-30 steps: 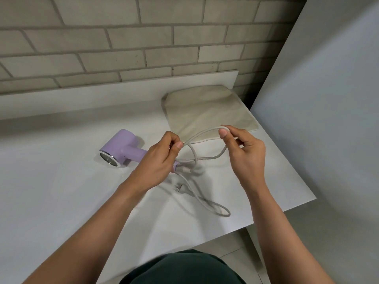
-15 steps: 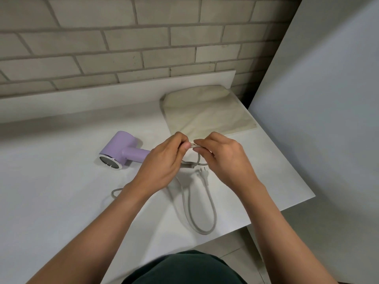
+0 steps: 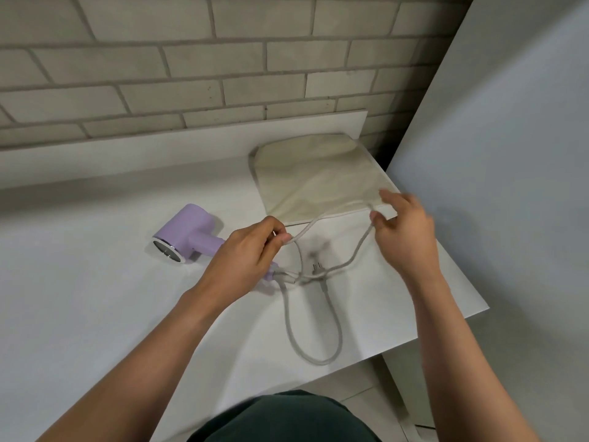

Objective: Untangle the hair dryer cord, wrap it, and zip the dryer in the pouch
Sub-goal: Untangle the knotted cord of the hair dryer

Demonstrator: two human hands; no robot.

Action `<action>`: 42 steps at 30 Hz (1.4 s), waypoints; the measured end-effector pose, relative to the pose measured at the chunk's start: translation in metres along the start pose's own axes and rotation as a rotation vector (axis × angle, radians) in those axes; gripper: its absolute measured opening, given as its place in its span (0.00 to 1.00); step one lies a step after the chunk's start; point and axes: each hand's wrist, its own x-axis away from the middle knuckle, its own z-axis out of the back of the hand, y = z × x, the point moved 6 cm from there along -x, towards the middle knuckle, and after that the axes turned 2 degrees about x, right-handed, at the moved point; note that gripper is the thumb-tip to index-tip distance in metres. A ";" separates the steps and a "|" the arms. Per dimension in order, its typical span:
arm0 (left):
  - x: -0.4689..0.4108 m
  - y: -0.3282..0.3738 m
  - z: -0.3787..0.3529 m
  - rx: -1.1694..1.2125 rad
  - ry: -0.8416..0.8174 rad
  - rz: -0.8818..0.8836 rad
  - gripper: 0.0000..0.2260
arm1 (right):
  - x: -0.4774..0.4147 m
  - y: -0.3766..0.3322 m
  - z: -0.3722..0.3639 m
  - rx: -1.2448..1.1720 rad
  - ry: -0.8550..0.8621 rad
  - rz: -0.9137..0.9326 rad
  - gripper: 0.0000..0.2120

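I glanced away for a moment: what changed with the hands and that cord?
The right hand swung out rightward toward the beige fabric pouch, pulling the pale grey power cord into a wide loop. The left hand still pinches it. The lilac hair dryer and pouch stayed put.

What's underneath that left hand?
The hair dryer's purple handle passes under the left hand, which pinches the cord. The handle's middle is covered, so whether the hand touches it cannot be seen.
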 end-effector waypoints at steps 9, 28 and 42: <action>0.001 0.012 -0.002 0.079 -0.007 -0.077 0.07 | 0.046 -0.064 -0.062 0.155 -0.300 0.691 0.12; 0.002 -0.010 -0.003 0.277 -0.034 -0.018 0.02 | 0.026 -0.046 -0.002 -0.420 0.096 0.368 0.07; 0.004 -0.023 -0.007 0.298 -0.086 0.087 0.10 | 0.007 0.004 -0.023 0.114 -0.194 -0.026 0.18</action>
